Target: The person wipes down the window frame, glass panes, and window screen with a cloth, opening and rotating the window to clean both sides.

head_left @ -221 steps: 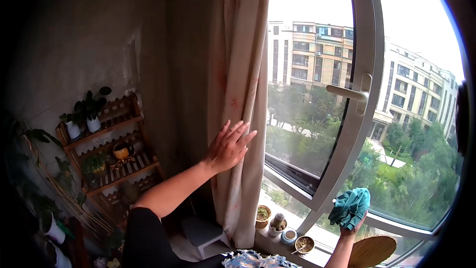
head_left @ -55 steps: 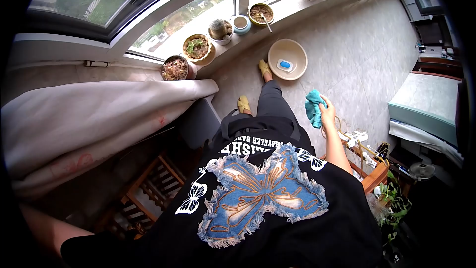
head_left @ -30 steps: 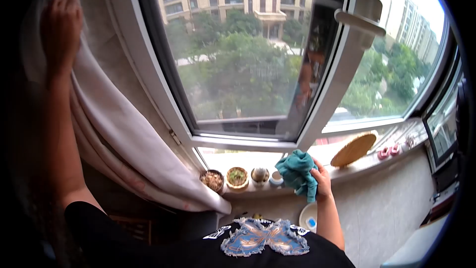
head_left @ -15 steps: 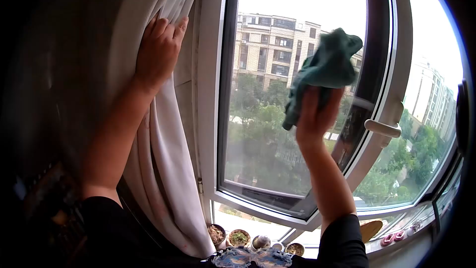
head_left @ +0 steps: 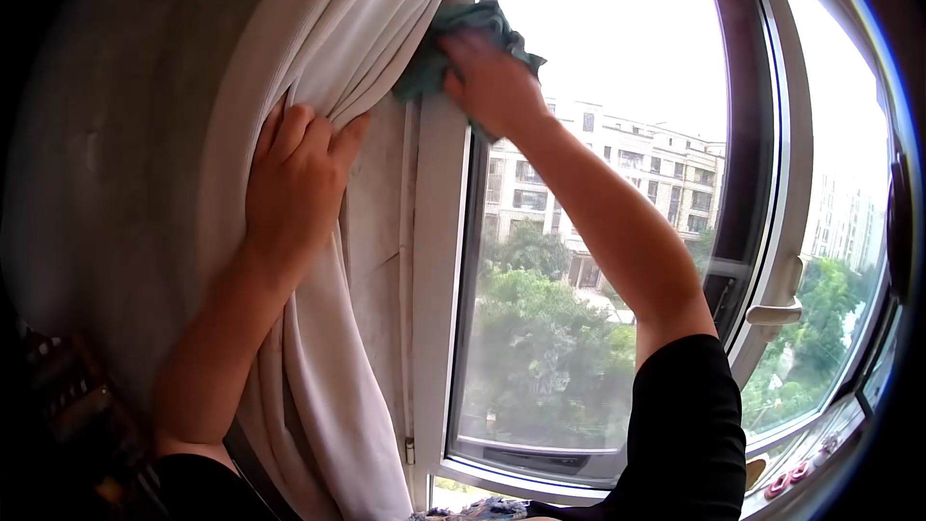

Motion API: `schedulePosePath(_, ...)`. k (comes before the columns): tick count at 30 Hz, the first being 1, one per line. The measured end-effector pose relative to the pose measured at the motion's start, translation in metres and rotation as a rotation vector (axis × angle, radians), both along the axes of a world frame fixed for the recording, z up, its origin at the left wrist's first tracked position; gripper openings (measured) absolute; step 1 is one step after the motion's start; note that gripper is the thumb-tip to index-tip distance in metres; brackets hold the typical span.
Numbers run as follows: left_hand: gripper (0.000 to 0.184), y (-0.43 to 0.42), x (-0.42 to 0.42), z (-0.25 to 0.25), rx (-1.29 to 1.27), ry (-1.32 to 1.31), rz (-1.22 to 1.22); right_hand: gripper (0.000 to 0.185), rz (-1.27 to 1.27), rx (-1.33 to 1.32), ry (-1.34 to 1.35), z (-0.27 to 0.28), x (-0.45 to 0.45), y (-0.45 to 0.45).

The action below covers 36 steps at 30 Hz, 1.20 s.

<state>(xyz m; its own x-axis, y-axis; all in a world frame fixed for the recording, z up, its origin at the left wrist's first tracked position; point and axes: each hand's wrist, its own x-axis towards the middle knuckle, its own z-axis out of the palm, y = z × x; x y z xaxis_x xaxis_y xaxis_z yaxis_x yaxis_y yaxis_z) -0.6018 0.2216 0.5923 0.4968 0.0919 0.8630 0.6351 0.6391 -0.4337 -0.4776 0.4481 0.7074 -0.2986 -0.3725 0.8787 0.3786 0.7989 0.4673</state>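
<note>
My left hand point(head_left: 299, 169) is closed on a pale curtain point(head_left: 338, 376), gathering its folds and holding them toward the left wall. A dark green cloth point(head_left: 424, 63) lies under my right hand point(head_left: 492, 82), which presses it against the upper left part of the white window frame point(head_left: 446, 260). Part of the cloth overlaps the glass edge and reaches close to the curtain. The window pane point(head_left: 550, 376) extends below and to the right of my right forearm.
A white window handle point(head_left: 775, 313) sticks out on the right side of the sash. Small pink objects point(head_left: 786, 479) stand on the sill at the lower right. Dark, indistinct items point(head_left: 82, 415) are at the lower left. Trees and buildings show outside.
My right hand has carried the cloth from the middle right of the pane up and left to the frame. My left hand still holds the curtain. The view has shifted upward.
</note>
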Motion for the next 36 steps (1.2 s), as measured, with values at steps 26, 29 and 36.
schedulePosePath(26, 0.029, -0.002, 0.011, 0.004, 0.113, -0.055, -0.091, 0.060, -0.631, 0.123, 0.474, 0.256, 0.152, 0.007)
schedulePosePath(29, 0.032, -0.016, 0.031, 0.015, 0.105, -0.051, -0.093, 0.061, -0.622, 0.086, 0.468, 0.275, 0.232, 0.020)
schedulePosePath(36, 0.038, -0.044, 0.085, 0.037, 0.051, -0.073, -0.047, 0.069, -0.899, 0.416, 0.609, 0.356, 0.435, 0.091)
